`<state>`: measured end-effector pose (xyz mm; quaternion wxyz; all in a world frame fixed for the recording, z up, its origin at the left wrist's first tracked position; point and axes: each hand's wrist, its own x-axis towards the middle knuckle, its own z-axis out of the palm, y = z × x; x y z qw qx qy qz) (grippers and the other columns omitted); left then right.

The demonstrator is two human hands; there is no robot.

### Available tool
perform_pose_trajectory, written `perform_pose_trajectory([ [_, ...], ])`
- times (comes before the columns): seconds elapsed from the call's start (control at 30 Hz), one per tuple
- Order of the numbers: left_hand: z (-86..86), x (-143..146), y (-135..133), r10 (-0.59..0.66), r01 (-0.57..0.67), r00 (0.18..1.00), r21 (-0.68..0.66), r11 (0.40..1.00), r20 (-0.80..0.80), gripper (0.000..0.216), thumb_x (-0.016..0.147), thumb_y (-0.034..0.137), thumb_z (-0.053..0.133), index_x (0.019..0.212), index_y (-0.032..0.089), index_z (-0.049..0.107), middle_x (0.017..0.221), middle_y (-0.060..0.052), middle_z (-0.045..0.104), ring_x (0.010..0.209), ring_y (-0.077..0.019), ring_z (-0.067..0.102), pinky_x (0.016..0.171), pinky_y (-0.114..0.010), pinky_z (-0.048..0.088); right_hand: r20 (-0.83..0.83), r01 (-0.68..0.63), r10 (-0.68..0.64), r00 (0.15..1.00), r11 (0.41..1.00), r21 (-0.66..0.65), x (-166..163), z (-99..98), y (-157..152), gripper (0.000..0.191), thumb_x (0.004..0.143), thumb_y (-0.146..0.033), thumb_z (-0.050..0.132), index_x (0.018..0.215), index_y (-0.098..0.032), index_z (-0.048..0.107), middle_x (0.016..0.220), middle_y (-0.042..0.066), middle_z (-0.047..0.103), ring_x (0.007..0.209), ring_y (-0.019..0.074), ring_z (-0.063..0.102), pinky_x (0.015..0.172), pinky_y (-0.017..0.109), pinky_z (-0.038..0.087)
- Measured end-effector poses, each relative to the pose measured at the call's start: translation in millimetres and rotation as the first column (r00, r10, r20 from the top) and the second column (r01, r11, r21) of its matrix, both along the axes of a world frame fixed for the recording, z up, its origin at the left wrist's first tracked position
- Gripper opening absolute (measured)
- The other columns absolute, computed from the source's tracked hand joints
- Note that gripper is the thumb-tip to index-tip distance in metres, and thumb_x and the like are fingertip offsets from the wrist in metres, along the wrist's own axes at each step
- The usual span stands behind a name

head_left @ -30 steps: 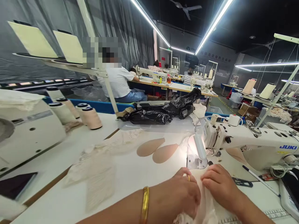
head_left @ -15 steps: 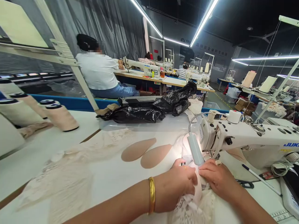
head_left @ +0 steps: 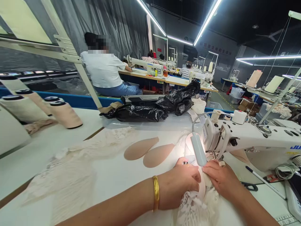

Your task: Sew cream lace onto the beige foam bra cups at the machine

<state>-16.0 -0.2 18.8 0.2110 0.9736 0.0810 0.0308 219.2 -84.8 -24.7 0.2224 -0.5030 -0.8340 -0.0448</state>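
Observation:
My left hand (head_left: pixel 184 185), wearing a gold bangle (head_left: pixel 156 193), is curled over the cream lace fabric (head_left: pixel 194 208) and a pale pink padded piece (head_left: pixel 201 185) in front of the sewing machine (head_left: pixel 235 133). A small dark item shows by its index finger, too small to name. My right hand (head_left: pixel 222 177) pinches the edge of the same work, close beside the presser foot. A grey lamp (head_left: pixel 198 150) on a bent neck lights the spot and hides part of the work. Two beige teardrop-shaped pads (head_left: pixel 141 148) lie left of my hands.
More cream lace (head_left: pixel 72 166) spreads over the left tabletop. Black plastic bags (head_left: pixel 143 112) lie along the back edge. Thread cones (head_left: pixel 66 114) stand at far left. On the right are a pen (head_left: pixel 265 183), black-handled scissors (head_left: pixel 250 186) and a ruler (head_left: pixel 285 219). A co-worker (head_left: pixel 103 70) sits beyond.
The view has shifted slightly, so most things appear a little to the right. Both my hands keep their hold at the machine. The co-worker's arm has moved a little.

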Motion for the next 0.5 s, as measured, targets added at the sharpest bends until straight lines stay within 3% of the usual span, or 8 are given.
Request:
perform_pose_trajectory([
  [0.23,5.3,-1.2,-0.3,-0.025,0.025,0.999,0.031,0.999,-0.02,0.024,0.059,0.0,0.071,0.074,0.019,0.068,0.121,-0.003,0.069,0.102,-0.028,0.068,0.099,-0.053,0.036,0.009,-0.005,0.005,1.0,1.0,-0.016,2.1,0.4,-0.8,0.036,0.094,-0.005,0.05,0.112,-0.029,0.069,0.111,0.003,0.074,0.099,0.0215,0.066,0.086,0.034,0.054],
  [0.5,8.2,1.5,7.6,-0.026,0.024,0.998,0.038,0.999,0.049,0.011,0.073,0.01,0.072,0.068,0.019,0.066,0.113,-0.001,0.071,0.095,-0.0224,0.069,0.098,-0.043,0.036,0.005,0.0,0.0,1.0,1.0,-0.009,0.8,3.1,-0.4,0.038,0.092,-0.003,0.048,0.111,-0.028,0.069,0.11,0.003,0.075,0.095,0.0213,0.066,0.085,0.034,0.054],
])
